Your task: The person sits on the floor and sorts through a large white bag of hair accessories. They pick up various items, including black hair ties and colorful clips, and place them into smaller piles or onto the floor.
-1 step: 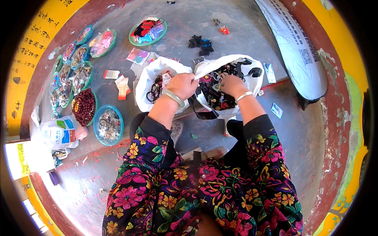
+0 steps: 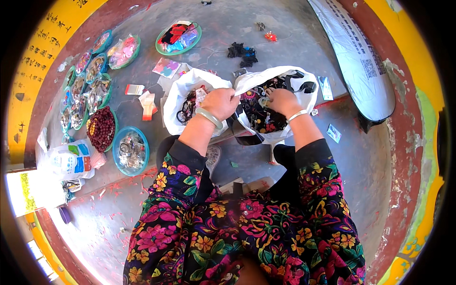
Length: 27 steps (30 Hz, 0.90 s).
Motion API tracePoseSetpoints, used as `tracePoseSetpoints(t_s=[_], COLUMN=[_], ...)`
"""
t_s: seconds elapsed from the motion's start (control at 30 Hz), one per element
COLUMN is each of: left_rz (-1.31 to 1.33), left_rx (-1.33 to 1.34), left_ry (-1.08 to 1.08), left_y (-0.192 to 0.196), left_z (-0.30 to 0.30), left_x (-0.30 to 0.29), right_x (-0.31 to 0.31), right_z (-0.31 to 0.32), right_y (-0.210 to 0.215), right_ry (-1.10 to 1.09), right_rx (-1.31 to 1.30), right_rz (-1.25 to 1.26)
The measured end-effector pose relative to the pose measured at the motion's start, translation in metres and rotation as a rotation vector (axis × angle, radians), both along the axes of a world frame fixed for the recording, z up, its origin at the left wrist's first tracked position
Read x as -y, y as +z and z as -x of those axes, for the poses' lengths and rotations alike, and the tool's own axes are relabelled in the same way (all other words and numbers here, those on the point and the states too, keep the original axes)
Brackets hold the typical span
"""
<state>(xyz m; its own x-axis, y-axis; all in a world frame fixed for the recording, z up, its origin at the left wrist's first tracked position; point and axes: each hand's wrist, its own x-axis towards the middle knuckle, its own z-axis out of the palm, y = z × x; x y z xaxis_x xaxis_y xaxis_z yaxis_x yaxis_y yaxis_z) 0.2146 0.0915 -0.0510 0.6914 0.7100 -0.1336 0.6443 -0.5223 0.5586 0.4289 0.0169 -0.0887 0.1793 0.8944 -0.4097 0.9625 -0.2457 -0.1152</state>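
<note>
Bags (image 2: 280, 102) sat open side by side; left hand (image 2: 219, 103) pinched the rim at 10 o'clock, holding it open while right hand (image 2: 281, 100) dug inside, its fingers' grip hidden.

Two white plastic bags sit open side by side on the grey ground: the left bag (image 2: 183, 97) holds dark tangled pieces, and the right bag (image 2: 304, 83) is full of dark and coloured small items. A long white woven sack (image 2: 356, 57) with grey print lies at the upper right, and a white packet with blue and orange panels (image 2: 71, 160) lies at the left. Small clear sachets (image 2: 333, 133) lie right of the bags, and a yellow wall (image 2: 42, 52) with dark painted characters curves along the left.
</note>
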Motion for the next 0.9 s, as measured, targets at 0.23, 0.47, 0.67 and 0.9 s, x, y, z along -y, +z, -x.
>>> tracePoseSetpoints(t_s=[0.23, 0.47, 0.67, 0.9], left_rz=[0.007, -0.013, 0.056, 0.074], left_rx=[0.000, 0.140, -0.004, -0.116], left_ry=[-0.022, -0.033, -0.124, -0.073], left_y=[0.003, -0.006, 0.000, -0.005], left_z=[0.000, 0.004, 0.008, 0.009], left_x=[0.000, -0.003, -0.009, 0.001], right_x=[0.014, 0.016, 0.015, 0.008], right_z=[-0.025, -0.039, -0.034, 0.000], right_y=[0.026, 0.040, 0.037, 0.044], right_ry=[-0.024, -0.200, -0.405, -0.382], right_rx=[-0.057, -0.212, -0.118, 0.055], right_rz=[-0.183, -0.331, -0.510, -0.373])
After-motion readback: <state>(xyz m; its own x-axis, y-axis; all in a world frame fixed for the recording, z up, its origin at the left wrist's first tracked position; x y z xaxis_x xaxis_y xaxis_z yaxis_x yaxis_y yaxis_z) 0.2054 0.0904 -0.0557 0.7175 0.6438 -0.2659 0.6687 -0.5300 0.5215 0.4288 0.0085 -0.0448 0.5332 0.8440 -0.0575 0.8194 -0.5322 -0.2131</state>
